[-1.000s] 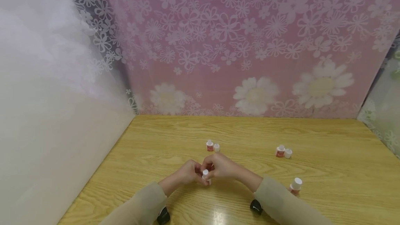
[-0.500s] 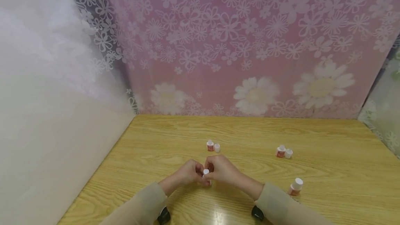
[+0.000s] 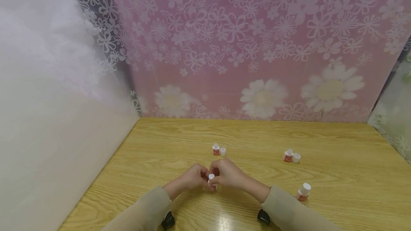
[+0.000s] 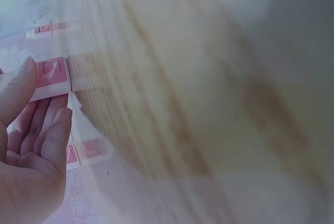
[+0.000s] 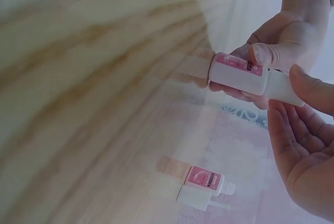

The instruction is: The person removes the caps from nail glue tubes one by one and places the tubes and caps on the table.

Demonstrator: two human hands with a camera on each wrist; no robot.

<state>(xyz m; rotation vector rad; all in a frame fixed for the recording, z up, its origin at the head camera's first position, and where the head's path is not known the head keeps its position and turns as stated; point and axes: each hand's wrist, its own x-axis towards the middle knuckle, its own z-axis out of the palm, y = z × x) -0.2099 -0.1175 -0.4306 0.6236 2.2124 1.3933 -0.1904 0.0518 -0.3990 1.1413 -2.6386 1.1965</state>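
In the head view, a small white bottle with a pink label (image 3: 214, 187) stands at the middle front of the table, between both hands. My left hand (image 3: 193, 176) holds its body, with the thumb (image 5: 269, 54) across the label in the right wrist view. My right hand (image 3: 227, 174) pinches the white cap (image 5: 284, 88) between thumb and fingers. The cap sits on the bottle's neck. In the left wrist view, part of the bottle (image 4: 55, 72) shows past the left thumb; its top is cut off.
Two uncapped bottles stand farther back, one at centre (image 3: 216, 150) and one at right (image 3: 288, 156), each with a white cap (image 3: 223, 151) beside it. A capped bottle (image 3: 303, 192) stands by the right sleeve. Black objects (image 3: 264, 216) show under both sleeves. Walls enclose the wooden table (image 3: 167, 134).
My right hand has shifted slightly to the right, and its fingers sit a little differently about the cap. The left hand and the other bottles stay where they were.
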